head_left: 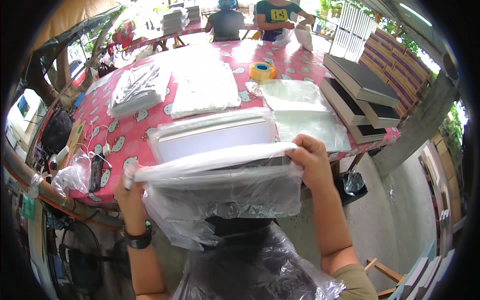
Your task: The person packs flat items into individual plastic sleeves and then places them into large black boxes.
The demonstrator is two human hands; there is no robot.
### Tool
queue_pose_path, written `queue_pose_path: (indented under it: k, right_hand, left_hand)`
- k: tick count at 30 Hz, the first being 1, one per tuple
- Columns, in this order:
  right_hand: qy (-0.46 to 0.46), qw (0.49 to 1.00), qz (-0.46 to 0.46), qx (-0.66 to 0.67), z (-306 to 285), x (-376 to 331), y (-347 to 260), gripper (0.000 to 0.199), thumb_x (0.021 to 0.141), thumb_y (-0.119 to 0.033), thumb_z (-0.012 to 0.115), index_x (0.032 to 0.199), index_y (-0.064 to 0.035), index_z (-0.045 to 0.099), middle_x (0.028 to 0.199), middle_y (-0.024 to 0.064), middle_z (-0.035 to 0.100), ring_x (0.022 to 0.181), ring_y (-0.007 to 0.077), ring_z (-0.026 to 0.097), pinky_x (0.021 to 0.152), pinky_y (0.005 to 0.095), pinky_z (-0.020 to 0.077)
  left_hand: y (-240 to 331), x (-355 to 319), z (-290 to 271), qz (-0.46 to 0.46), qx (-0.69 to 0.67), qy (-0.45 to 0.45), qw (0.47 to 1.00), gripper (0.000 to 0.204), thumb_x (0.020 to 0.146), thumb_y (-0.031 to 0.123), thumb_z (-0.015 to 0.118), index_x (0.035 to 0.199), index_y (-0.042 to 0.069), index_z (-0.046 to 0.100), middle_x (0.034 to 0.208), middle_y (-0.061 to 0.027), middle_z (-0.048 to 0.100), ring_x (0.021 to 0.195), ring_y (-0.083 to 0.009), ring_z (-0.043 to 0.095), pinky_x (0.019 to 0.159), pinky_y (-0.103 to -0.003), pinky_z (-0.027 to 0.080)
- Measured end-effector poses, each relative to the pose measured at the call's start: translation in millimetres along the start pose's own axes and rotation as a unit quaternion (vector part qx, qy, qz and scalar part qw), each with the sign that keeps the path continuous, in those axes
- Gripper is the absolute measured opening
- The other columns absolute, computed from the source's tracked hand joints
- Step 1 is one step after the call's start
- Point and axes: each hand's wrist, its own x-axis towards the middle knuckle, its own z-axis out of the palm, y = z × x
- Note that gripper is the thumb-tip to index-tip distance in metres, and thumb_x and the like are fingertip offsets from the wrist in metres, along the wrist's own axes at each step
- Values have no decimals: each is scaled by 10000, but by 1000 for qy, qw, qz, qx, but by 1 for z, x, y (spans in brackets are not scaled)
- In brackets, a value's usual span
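My left hand [131, 192], with a dark band at the wrist, is closed on one end of a clear plastic bag [225, 192]. At the other end my right hand [311, 159] pinches the bag's upper edge between thumb and fingers. The bag is stretched between both hands above the near table edge, its whitish top edge folded into a band and its lower part hanging loose. A dark strip shows through it; whether it lies inside or behind, I cannot tell. Just beyond lies a flat white panel [215, 136] in clear plastic.
On the pink patterned tablecloth [117, 145] are a wrapped stack [142, 87], white plastic bags [206, 92], clear sheets [305, 112], a tape roll [262, 70] and dark-covered box-like books [360, 80]. A phone [96, 172] lies left. Two people [275, 20] sit or stand across the table.
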Motion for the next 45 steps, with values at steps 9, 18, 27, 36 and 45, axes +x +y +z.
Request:
queue_pose_path:
  k: [9, 18, 27, 36, 45]
  right_hand:
    - [-133, 908, 285, 278, -23, -11, 112, 291, 809, -93, 548, 1083, -11, 493, 925, 65, 580, 734, 102, 570, 602, 218, 480]
    - [12, 974, 165, -153, -13, -155, 232, 169, 798, -159, 534, 892, -18, 532, 590, 31, 509, 474, 96, 429, 456, 250, 366]
    - [36, 871, 118, -475, -6, -136, 298, 166, 815, -169, 526, 903, -28, 533, 702, 154, 570, 647, 294, 567, 586, 348, 430]
    - [-307, 888, 150, 308, -17, -70, 92, 379, 851, -277, 509, 1085, 21, 497, 981, 107, 573, 890, 170, 539, 791, 296, 423]
    - [-336, 865, 190, 321, -14, -124, 121, 637, 762, -450, 524, 1095, 92, 491, 1107, 256, 498, 1064, 315, 472, 926, 392, 346]
  left_hand:
    - [-63, -51, -24, -477, -362, -144, 787, 164, 772, 137, 542, 907, 44, 539, 741, -16, 539, 500, -90, 435, 390, -178, 303]
    - [-153, -210, -55, -556, -225, -354, 717, 475, 720, 247, 651, 1086, -17, 502, 1000, -108, 557, 912, -191, 529, 787, -317, 417]
    - [-261, -229, -42, -206, 202, -431, 855, 297, 775, 307, 513, 865, 31, 579, 821, -118, 597, 753, -243, 554, 671, -344, 432]
    - [-110, -74, -177, -27, 347, 282, 894, 283, 823, 203, 512, 1008, -11, 505, 926, -113, 583, 819, -277, 563, 705, -356, 430]
    - [2, -98, -68, -294, -110, -411, 856, 647, 510, 281, 817, 1048, 27, 562, 923, -39, 483, 835, -122, 444, 718, -249, 363]
